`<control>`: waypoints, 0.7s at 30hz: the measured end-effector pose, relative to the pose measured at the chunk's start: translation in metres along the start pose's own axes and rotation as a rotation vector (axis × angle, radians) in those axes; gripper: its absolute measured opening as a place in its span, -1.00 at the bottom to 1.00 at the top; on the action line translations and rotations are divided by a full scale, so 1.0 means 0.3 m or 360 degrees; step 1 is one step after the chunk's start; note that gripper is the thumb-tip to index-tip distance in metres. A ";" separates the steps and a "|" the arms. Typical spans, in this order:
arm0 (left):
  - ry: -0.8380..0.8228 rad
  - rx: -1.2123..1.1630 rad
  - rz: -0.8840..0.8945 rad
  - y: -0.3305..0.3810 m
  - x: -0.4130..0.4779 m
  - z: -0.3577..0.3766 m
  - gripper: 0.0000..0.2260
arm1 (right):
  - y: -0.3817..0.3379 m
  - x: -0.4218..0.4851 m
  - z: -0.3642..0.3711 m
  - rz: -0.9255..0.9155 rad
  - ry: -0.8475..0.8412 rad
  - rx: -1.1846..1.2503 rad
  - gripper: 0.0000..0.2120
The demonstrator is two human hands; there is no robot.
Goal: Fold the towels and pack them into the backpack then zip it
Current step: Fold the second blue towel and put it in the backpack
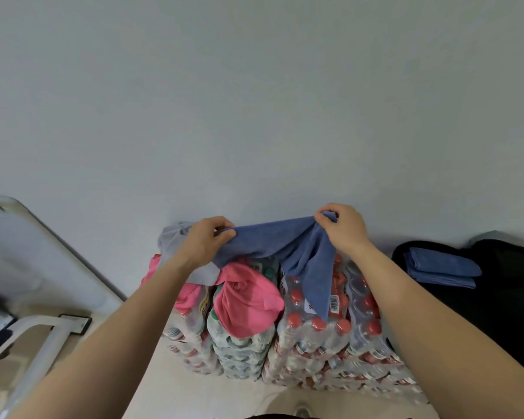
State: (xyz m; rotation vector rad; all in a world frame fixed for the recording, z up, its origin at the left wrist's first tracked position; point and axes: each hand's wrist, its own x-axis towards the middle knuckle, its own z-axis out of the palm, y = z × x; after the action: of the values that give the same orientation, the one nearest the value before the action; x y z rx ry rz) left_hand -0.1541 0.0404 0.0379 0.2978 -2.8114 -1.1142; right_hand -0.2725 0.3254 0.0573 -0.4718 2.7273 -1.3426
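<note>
Left hand (204, 240), right hand (344, 228), pinching blue towel (273, 241) (sagging)

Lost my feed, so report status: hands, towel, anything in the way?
Left hand and right hand pinch blue towel, stretched over bottle packs. Folded blue towels in backpack. Pink towel bunched below, not blocking.

Bottle packs (315, 343) stand against the wall (254, 101), flanked by a black backpack (511, 313) at right and a white frame (43, 322) at left. A blue towel (279, 240) stretched above the packs screens their tops; free passage remains above it and over the floor (194, 397) in front of the packs.
</note>
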 end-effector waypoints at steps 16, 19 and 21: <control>-0.0130 -0.0272 -0.0146 0.183 -0.044 0.224 -0.83 | 0.100 -0.112 0.107 0.0450 -0.0084 0.0392 -0.75; -0.0256 -0.0406 -0.0111 0.211 -0.053 0.289 -0.82 | 0.107 -0.151 0.109 0.0345 -0.0081 0.0473 -0.85; -0.0269 -0.0520 -0.0139 0.215 -0.053 0.324 -0.84 | 0.117 -0.175 0.106 0.0302 -0.0066 0.0457 -0.85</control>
State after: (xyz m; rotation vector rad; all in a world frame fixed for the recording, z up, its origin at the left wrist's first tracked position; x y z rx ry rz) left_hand -0.1642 0.1546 0.0111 0.3108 -2.7115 -1.6633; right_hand -0.2251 0.3371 0.0062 -0.2102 2.4173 -1.6131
